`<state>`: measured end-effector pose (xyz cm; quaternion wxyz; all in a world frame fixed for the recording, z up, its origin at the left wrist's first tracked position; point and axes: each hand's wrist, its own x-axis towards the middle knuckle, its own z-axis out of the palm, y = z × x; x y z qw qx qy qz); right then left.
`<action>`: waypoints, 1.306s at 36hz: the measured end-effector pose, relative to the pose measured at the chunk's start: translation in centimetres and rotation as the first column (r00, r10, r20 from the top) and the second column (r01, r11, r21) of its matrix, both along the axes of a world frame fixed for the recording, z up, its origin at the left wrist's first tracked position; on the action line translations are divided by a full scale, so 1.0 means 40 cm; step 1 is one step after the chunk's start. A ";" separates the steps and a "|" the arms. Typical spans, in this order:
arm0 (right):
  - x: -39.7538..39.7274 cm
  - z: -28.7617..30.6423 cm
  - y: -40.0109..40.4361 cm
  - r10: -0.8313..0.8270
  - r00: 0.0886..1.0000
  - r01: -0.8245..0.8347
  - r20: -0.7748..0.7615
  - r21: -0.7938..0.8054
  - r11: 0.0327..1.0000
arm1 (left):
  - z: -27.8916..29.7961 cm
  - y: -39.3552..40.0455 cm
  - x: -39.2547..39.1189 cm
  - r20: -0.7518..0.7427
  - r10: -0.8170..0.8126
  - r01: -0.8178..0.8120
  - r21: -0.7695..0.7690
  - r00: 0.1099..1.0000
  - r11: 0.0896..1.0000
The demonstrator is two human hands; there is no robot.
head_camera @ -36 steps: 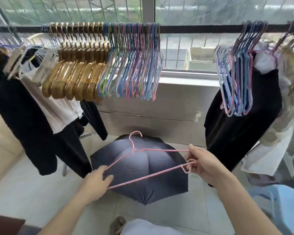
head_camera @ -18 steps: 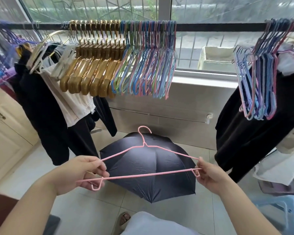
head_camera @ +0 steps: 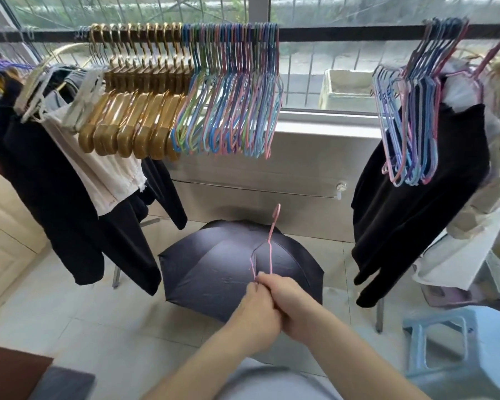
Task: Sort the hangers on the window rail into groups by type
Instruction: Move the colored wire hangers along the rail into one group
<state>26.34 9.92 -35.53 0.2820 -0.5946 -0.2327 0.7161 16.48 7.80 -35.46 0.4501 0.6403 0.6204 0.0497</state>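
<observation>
Folding the pink wire hanger (head_camera: 269, 246) end to end, the left hand (head_camera: 253, 310) and right hand (head_camera: 293, 303), spread wide half a second ago, now press together, fingers curled round its ends; its hook points toward 12 o'clock over the dark umbrella (head_camera: 214, 269).

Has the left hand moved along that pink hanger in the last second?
Yes. The left hand has slid rightward to meet the right hand before the umbrella.
</observation>
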 end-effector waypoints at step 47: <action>0.460 0.546 0.333 -0.481 0.557 0.007 0.677 0.575 0.818 | 0.550 0.296 -0.038 0.274 0.028 -0.153 0.447 0.961 0.881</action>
